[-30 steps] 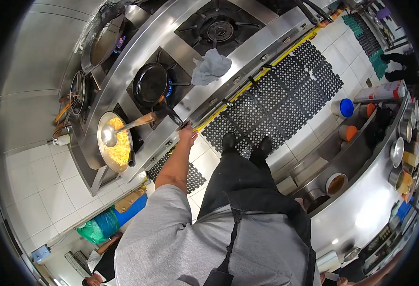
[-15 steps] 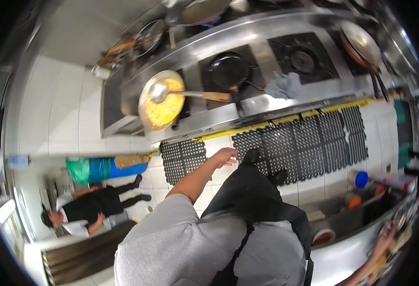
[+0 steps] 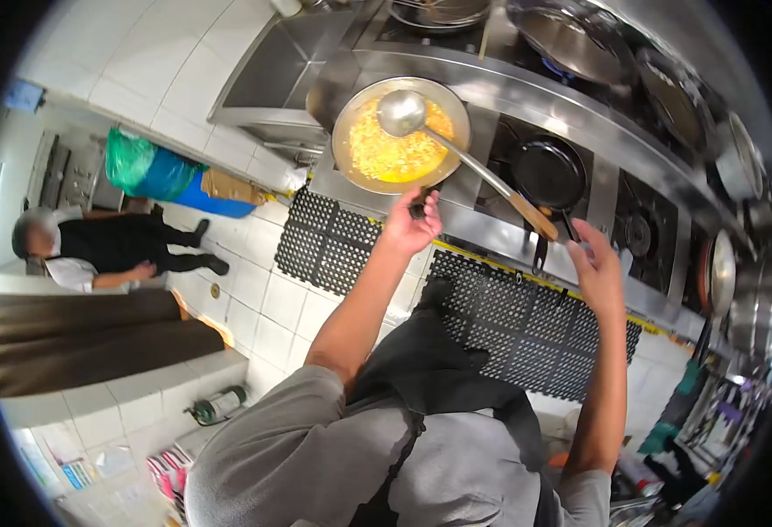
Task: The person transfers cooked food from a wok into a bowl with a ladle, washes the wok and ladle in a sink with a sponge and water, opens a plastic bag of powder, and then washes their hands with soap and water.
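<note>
A wide metal pan (image 3: 342, 149) with yellow, chunky food (image 3: 390, 156) sits at the left end of the stove. My left hand (image 3: 414, 227) is at its near edge, fingers curled round the pan's dark handle (image 3: 418, 209). Across the pan lies a ladle (image 3: 402, 113), bowl on the food, its wooden handle (image 3: 531, 213) reaching out to the right. My right hand (image 3: 598, 259) is raised just right of that handle's end, thumb and fingers apart. Its fingertips are close to the handle of a black skillet (image 3: 547, 171), which rests on the middle burner.
More pans (image 3: 570, 39) stand on the back burners, and another pan (image 3: 717, 272) is at the stove's right end. A steel basin (image 3: 280, 70) adjoins the left. Black rubber mats (image 3: 526, 329) cover the floor. A person (image 3: 113, 246) in a dark apron stands at left.
The view has shifted left, bringing the pan towards the centre. My left hand has gone from hanging free to the pan's handle. My right hand has come up by the skillet.
</note>
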`<state>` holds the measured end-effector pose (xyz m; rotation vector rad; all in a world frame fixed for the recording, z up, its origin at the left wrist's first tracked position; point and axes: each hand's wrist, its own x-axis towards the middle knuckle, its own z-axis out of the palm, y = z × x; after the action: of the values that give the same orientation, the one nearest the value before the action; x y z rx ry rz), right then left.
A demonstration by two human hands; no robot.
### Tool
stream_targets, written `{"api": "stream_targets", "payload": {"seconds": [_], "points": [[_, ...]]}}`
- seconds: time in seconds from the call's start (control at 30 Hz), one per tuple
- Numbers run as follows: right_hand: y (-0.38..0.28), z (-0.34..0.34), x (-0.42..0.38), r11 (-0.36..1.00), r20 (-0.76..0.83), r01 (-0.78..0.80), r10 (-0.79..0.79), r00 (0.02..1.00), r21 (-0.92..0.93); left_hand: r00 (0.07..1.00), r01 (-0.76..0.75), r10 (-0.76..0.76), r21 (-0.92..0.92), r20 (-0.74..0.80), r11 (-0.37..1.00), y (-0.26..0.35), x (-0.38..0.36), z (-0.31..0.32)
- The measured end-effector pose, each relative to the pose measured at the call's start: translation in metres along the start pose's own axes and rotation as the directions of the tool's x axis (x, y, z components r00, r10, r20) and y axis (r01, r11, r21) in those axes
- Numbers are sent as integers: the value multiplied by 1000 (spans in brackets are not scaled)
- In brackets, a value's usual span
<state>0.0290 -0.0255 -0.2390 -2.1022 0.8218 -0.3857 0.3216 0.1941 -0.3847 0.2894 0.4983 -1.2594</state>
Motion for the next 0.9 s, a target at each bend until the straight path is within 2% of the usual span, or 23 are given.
{"api": "stream_targets", "payload": {"seconds": [0.03, 0.13, 0.17, 0.2, 0.27, 0.33, 0.37, 0.43, 0.53, 0.57, 0.63, 0.67, 0.73, 0.77, 0.87, 0.9], "points": [[-3, 17, 26, 999, 40, 26, -25, 999, -26, 999, 4, -4, 12, -32, 1000, 1, -3, 3], [-4, 68, 84, 990, 341, -133, 112, 933, 38, 998, -7, 8, 17, -59, 1000, 6, -17, 5], [-18, 82, 93, 941, 488, -335, 270, 830, 49, 995, -21, 20, -7, -95, 1000, 7, -23, 7], [-26, 96, 98, 794, 647, -602, 418, 637, 79, 991, -34, 30, -31, -131, 999, 10, -27, 7], [-29, 126, 96, 541, 891, -814, 235, 389, 213, 994, 35, -49, -138, -96, 990, 22, -30, 0], [-23, 167, 77, 232, 939, -920, 67, 338, 315, 983, 160, -178, -281, -43, 946, 34, -28, -3], [-17, 186, 67, 180, 917, -910, 79, 391, 373, 980, 158, -185, -281, -70, 947, 34, -28, -3], [-35, 205, 50, 120, 854, -865, 139, 500, 487, 973, 228, -228, -312, 36, 922, 37, -23, -16], [-67, 201, 37, 662, 665, -665, 327, 672, 347, 953, 302, -284, -275, 102, 913, 41, -20, -24], [-80, 189, 33, 750, 608, -613, 374, 701, 246, 946, 322, -303, -251, 112, 913, 42, -19, -23], [-84, 164, 20, 905, 469, -422, 355, 808, 43, 926, 375, -354, -206, 133, 904, 45, -15, -20], [-85, 151, 13, 945, 406, -319, 322, 855, -77, 936, 353, -346, -190, 68, 916, 46, -14, -18], [-94, 128, 1, 934, 337, -132, 248, 908, -332, 945, 309, -322, -155, -64, 938, 44, -20, 1], [-95, 120, -4, 890, 310, -43, 202, 929, -453, 954, 239, -255, -114, -158, 964, 42, -24, 13], [-68, 121, -18, 874, 299, -2, 169, 939, -487, 954, 300, -291, -192, 73, 934, 37, -8, -14], [-68, 127, -14, 873, 306, -64, 237, 922, -484, 958, 286, -283, -166, 42, 944, 36, -9, -13]]}}
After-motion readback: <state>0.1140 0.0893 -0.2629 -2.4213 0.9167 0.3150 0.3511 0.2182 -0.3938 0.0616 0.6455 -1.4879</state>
